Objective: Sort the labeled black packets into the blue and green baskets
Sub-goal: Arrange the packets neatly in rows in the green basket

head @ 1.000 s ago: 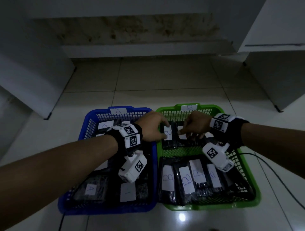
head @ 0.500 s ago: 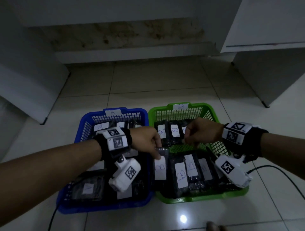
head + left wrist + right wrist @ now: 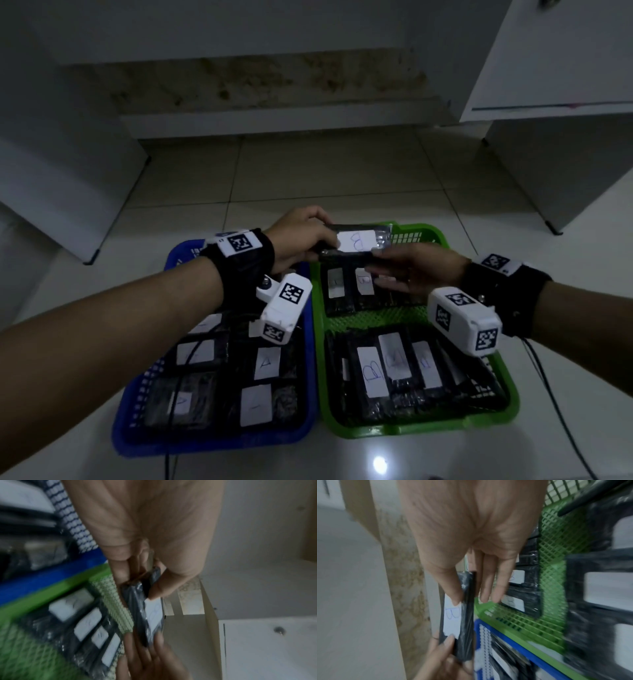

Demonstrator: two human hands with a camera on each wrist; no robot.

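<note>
A black packet (image 3: 356,245) with a white label marked B is held up above the far end of the green basket (image 3: 424,430). My left hand (image 3: 308,236) pinches its left end between thumb and fingers. My right hand (image 3: 407,270) pinches its right end, thumb on top. The left wrist view shows the packet (image 3: 147,612) edge-on under my left hand (image 3: 145,585); the right wrist view shows the packet (image 3: 462,618) under my right hand (image 3: 471,593). The blue basket (image 3: 212,442) holds packets labeled A. The green one holds packets labeled B.
Both baskets stand side by side on a pale tiled floor (image 3: 308,178). White cabinet panels stand at the left (image 3: 61,164) and right (image 3: 565,137). A stained wall base (image 3: 267,82) runs behind. Black cables (image 3: 555,404) trail from my wrists over the floor.
The B packet rose from low in the green basket to above its far end. My right hand has taken hold of its other end. Both hands lifted.
</note>
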